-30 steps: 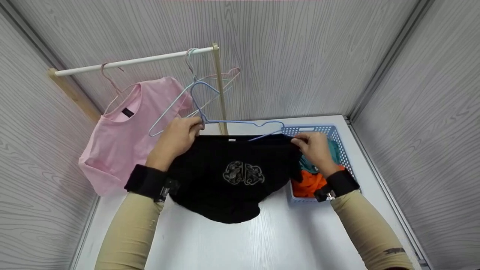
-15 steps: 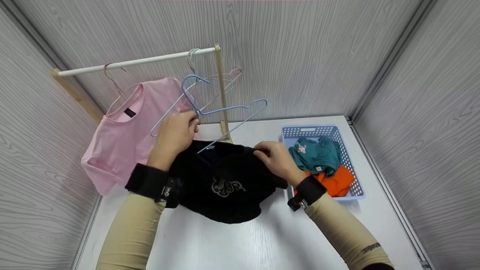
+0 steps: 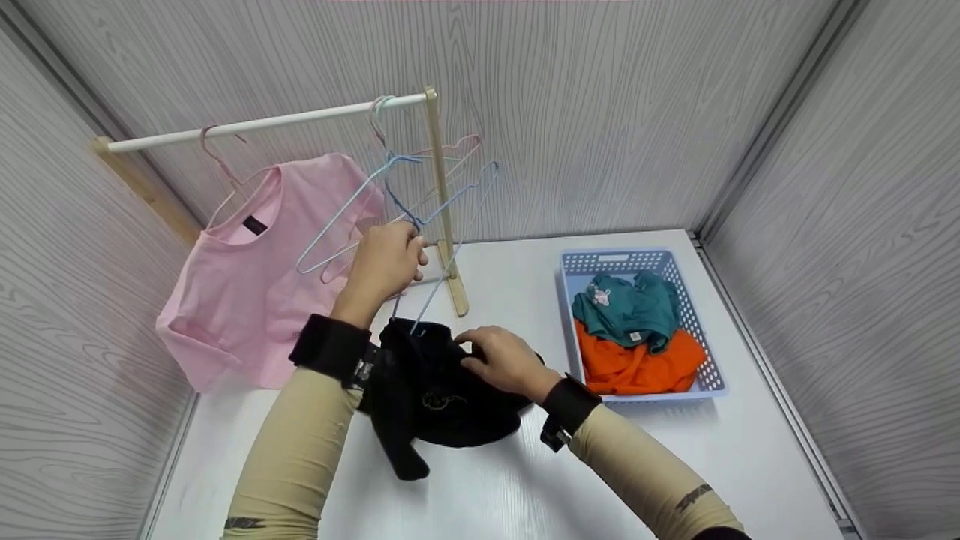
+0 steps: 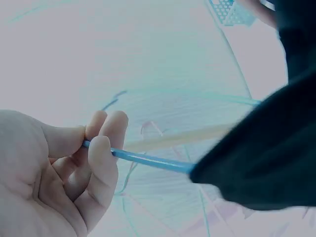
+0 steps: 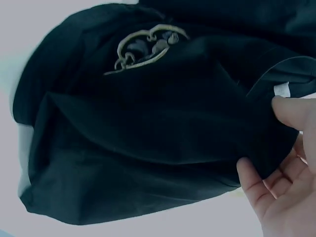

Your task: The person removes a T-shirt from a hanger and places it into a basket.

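Observation:
My left hand (image 3: 388,259) pinches a blue wire hanger (image 4: 155,162) near the base of its hook, in front of the rack. The hanger is tilted, and its lower end runs into the neck opening of a black T-shirt (image 3: 472,424). The shirt sags in folds below the hanger, one sleeve dangling, with a light ornamental print partly folded away. My right hand (image 3: 504,361) pinches the shirt near its neckline. In the right wrist view, the thumb lies beside a small white neck label (image 5: 282,90) and the other fingers are at the edge of the black cloth.
On the left a rack with a white rail (image 3: 300,118) carries a pink shirt (image 3: 300,202) on a hanger. Bare hangers hang by its right wooden post (image 3: 435,150). A blue basket (image 3: 568,300) at the right holds teal (image 3: 634,304) and orange (image 3: 645,364) garments.
My right hand has moved left and down from beside the basket, bringing the shirt's neckline inward. The blue hanger has swung to a steeper tilt, and the shirt has bunched and dropped lower.

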Action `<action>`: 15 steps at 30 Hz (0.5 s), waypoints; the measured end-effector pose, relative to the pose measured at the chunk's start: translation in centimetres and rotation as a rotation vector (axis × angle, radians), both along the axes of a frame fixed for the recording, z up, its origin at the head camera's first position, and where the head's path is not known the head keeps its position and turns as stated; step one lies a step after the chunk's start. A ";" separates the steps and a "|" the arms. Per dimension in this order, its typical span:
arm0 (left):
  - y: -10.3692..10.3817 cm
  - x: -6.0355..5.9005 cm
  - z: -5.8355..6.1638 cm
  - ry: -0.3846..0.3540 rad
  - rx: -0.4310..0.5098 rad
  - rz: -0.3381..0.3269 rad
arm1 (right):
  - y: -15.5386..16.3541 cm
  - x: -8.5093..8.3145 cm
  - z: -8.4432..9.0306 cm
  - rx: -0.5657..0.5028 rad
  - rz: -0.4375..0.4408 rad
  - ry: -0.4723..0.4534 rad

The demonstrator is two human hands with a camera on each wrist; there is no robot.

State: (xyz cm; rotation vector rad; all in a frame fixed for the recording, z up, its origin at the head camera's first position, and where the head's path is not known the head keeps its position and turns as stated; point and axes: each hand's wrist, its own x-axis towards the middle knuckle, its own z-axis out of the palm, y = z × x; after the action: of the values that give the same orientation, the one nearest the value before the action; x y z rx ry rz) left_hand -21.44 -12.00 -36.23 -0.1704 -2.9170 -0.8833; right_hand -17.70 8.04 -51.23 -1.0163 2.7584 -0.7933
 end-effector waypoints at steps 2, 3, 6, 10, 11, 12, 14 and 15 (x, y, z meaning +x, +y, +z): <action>0.4 -0.2 -0.4 -0.031 0.043 -0.005 | -0.5 0.5 -0.4 0.007 0.020 -0.019; 0.6 -0.3 -0.5 -0.044 0.067 -0.007 | -0.8 0.7 -0.5 0.006 0.030 -0.030; 1.0 -0.6 -1.0 -0.077 0.129 -0.008 | -1.7 1.3 -0.9 -0.006 0.064 -0.043; 1.3 -0.9 -1.3 -0.085 0.150 -0.005 | -2.5 1.8 -1.3 -0.028 0.128 0.007; 1.3 -1.0 -1.4 -0.087 0.149 -0.004 | -2.7 1.9 -1.4 -0.034 0.146 0.024; 1.3 -1.0 -1.6 -0.091 0.152 -0.003 | -2.8 2.0 -1.5 -0.041 0.164 0.041; 1.2 -1.1 -1.9 -0.099 0.166 0.000 | -2.9 2.4 -1.6 -0.052 0.209 0.080; 1.1 -1.2 -2.0 -0.104 0.176 0.002 | -2.9 2.5 -1.7 -0.055 0.240 0.094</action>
State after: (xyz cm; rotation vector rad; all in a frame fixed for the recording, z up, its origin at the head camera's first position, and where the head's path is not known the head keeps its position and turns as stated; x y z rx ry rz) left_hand -22.63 -10.85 -38.27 -0.1116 -2.9113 -1.1761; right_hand -15.18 5.10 -52.96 -1.3968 2.6318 -0.8065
